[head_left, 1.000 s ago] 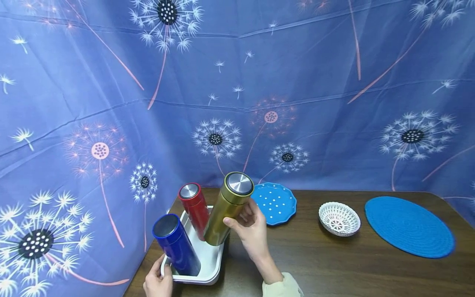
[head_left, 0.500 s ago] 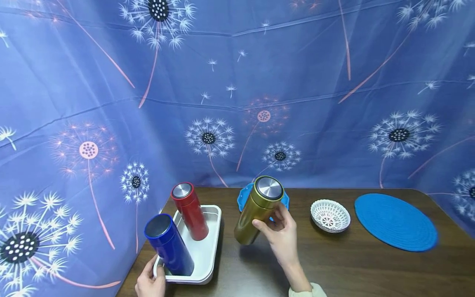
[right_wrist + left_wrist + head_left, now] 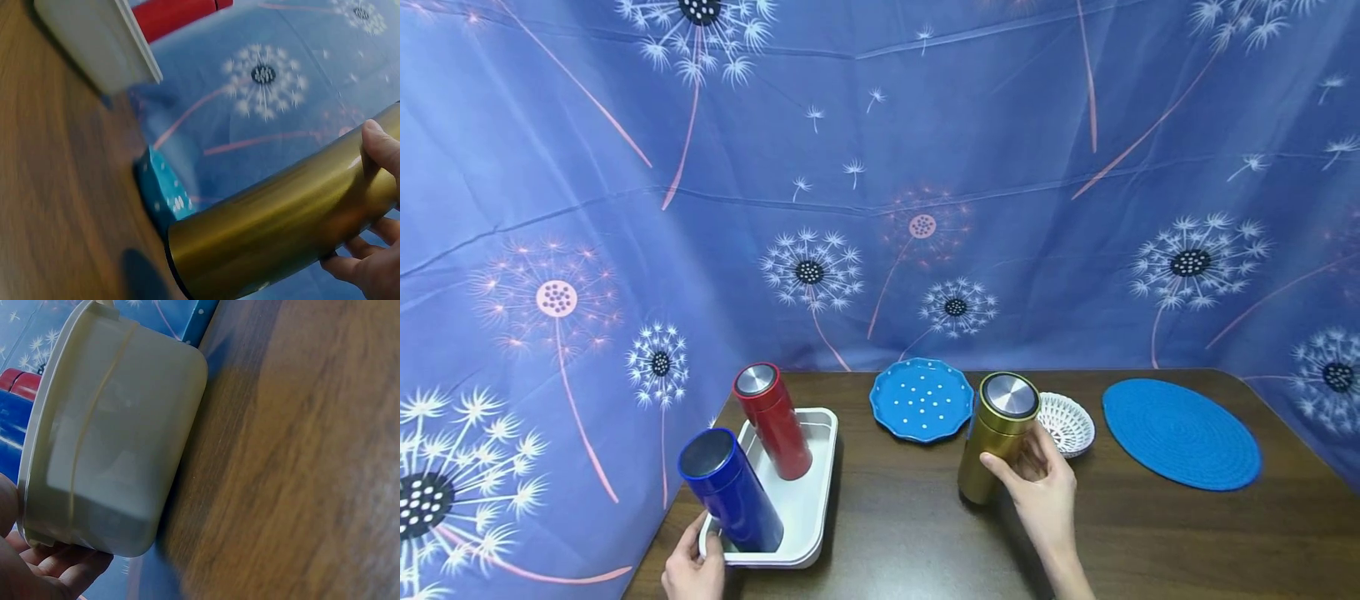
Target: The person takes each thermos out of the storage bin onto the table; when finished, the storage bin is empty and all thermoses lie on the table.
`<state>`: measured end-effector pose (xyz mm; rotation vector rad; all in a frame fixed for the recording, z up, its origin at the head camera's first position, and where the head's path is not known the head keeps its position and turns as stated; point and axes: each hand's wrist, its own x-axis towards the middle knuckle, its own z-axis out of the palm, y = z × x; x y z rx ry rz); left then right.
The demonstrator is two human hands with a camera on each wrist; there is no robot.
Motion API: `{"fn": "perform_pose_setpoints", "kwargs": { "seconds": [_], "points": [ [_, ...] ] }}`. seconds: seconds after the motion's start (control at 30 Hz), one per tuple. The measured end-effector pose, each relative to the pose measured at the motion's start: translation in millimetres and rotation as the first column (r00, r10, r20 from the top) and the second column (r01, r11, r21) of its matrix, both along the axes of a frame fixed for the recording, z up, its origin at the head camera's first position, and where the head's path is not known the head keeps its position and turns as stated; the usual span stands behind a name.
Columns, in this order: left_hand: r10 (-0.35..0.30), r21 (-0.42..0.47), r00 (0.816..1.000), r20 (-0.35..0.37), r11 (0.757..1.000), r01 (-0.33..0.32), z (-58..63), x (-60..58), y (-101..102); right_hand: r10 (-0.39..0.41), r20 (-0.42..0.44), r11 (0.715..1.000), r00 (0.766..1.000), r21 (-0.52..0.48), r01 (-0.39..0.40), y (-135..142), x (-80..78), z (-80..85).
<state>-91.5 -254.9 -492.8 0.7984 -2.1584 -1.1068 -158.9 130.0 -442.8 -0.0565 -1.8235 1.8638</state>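
My right hand (image 3: 1043,492) grips a gold thermos flask (image 3: 988,454) with a silver-topped lid, thumb on its near side. The flask stands nearly upright, its base close over the table, with its shadow beside it in the right wrist view. My left hand (image 3: 694,567) pinches the near left corner of a white tray (image 3: 808,533); in the left wrist view its fingers (image 3: 78,569) curl under the rim. Inside the tray stand a blue thermos flask (image 3: 737,496) at the near end and a red one (image 3: 778,433) farther back.
A blue polka-dot plate (image 3: 921,400) lies at the back of the wooden table (image 3: 910,533). Right of the gold flask is a white openwork bowl (image 3: 1071,425), partly covered by it and the hand. A blue oval placemat (image 3: 1180,433) lies farther right. Dandelion-print cloth hangs behind.
My right hand has lifted the gold flask out of the tray and carried it right, past the polka-dot plate to the bowl. My left hand keeps its hold on the tray.
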Motion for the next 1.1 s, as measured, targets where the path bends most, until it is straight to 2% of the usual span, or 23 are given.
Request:
{"fn": "perform_pose_setpoints", "kwargs": {
  "seconds": [0.27,0.57,0.87,1.1],
  "points": [
    [0.016,-0.001,1.0,-0.019,1.0,-0.016,1.3,0.3,0.8,-0.121,0.067,0.989,0.99,0.088,0.115,25.9,4.4,-8.9],
    [0.02,-0.005,1.0,-0.012,1.0,-0.02,1.1,-0.2,0.5,-0.196,0.127,0.974,0.972,0.142,0.178,42.6,4.4,-16.1],
    [0.016,-0.005,1.0,-0.022,1.0,-0.016,-0.3,0.5,0.3,-0.214,0.161,0.968,0.964,0.168,0.187,44.0,4.3,-18.0],
    [0.016,-0.026,1.0,-0.025,1.0,-0.017,0.2,-0.8,1.6,-0.206,0.119,0.968,0.971,0.171,0.184,43.6,6.1,-20.2]
  ]
}}
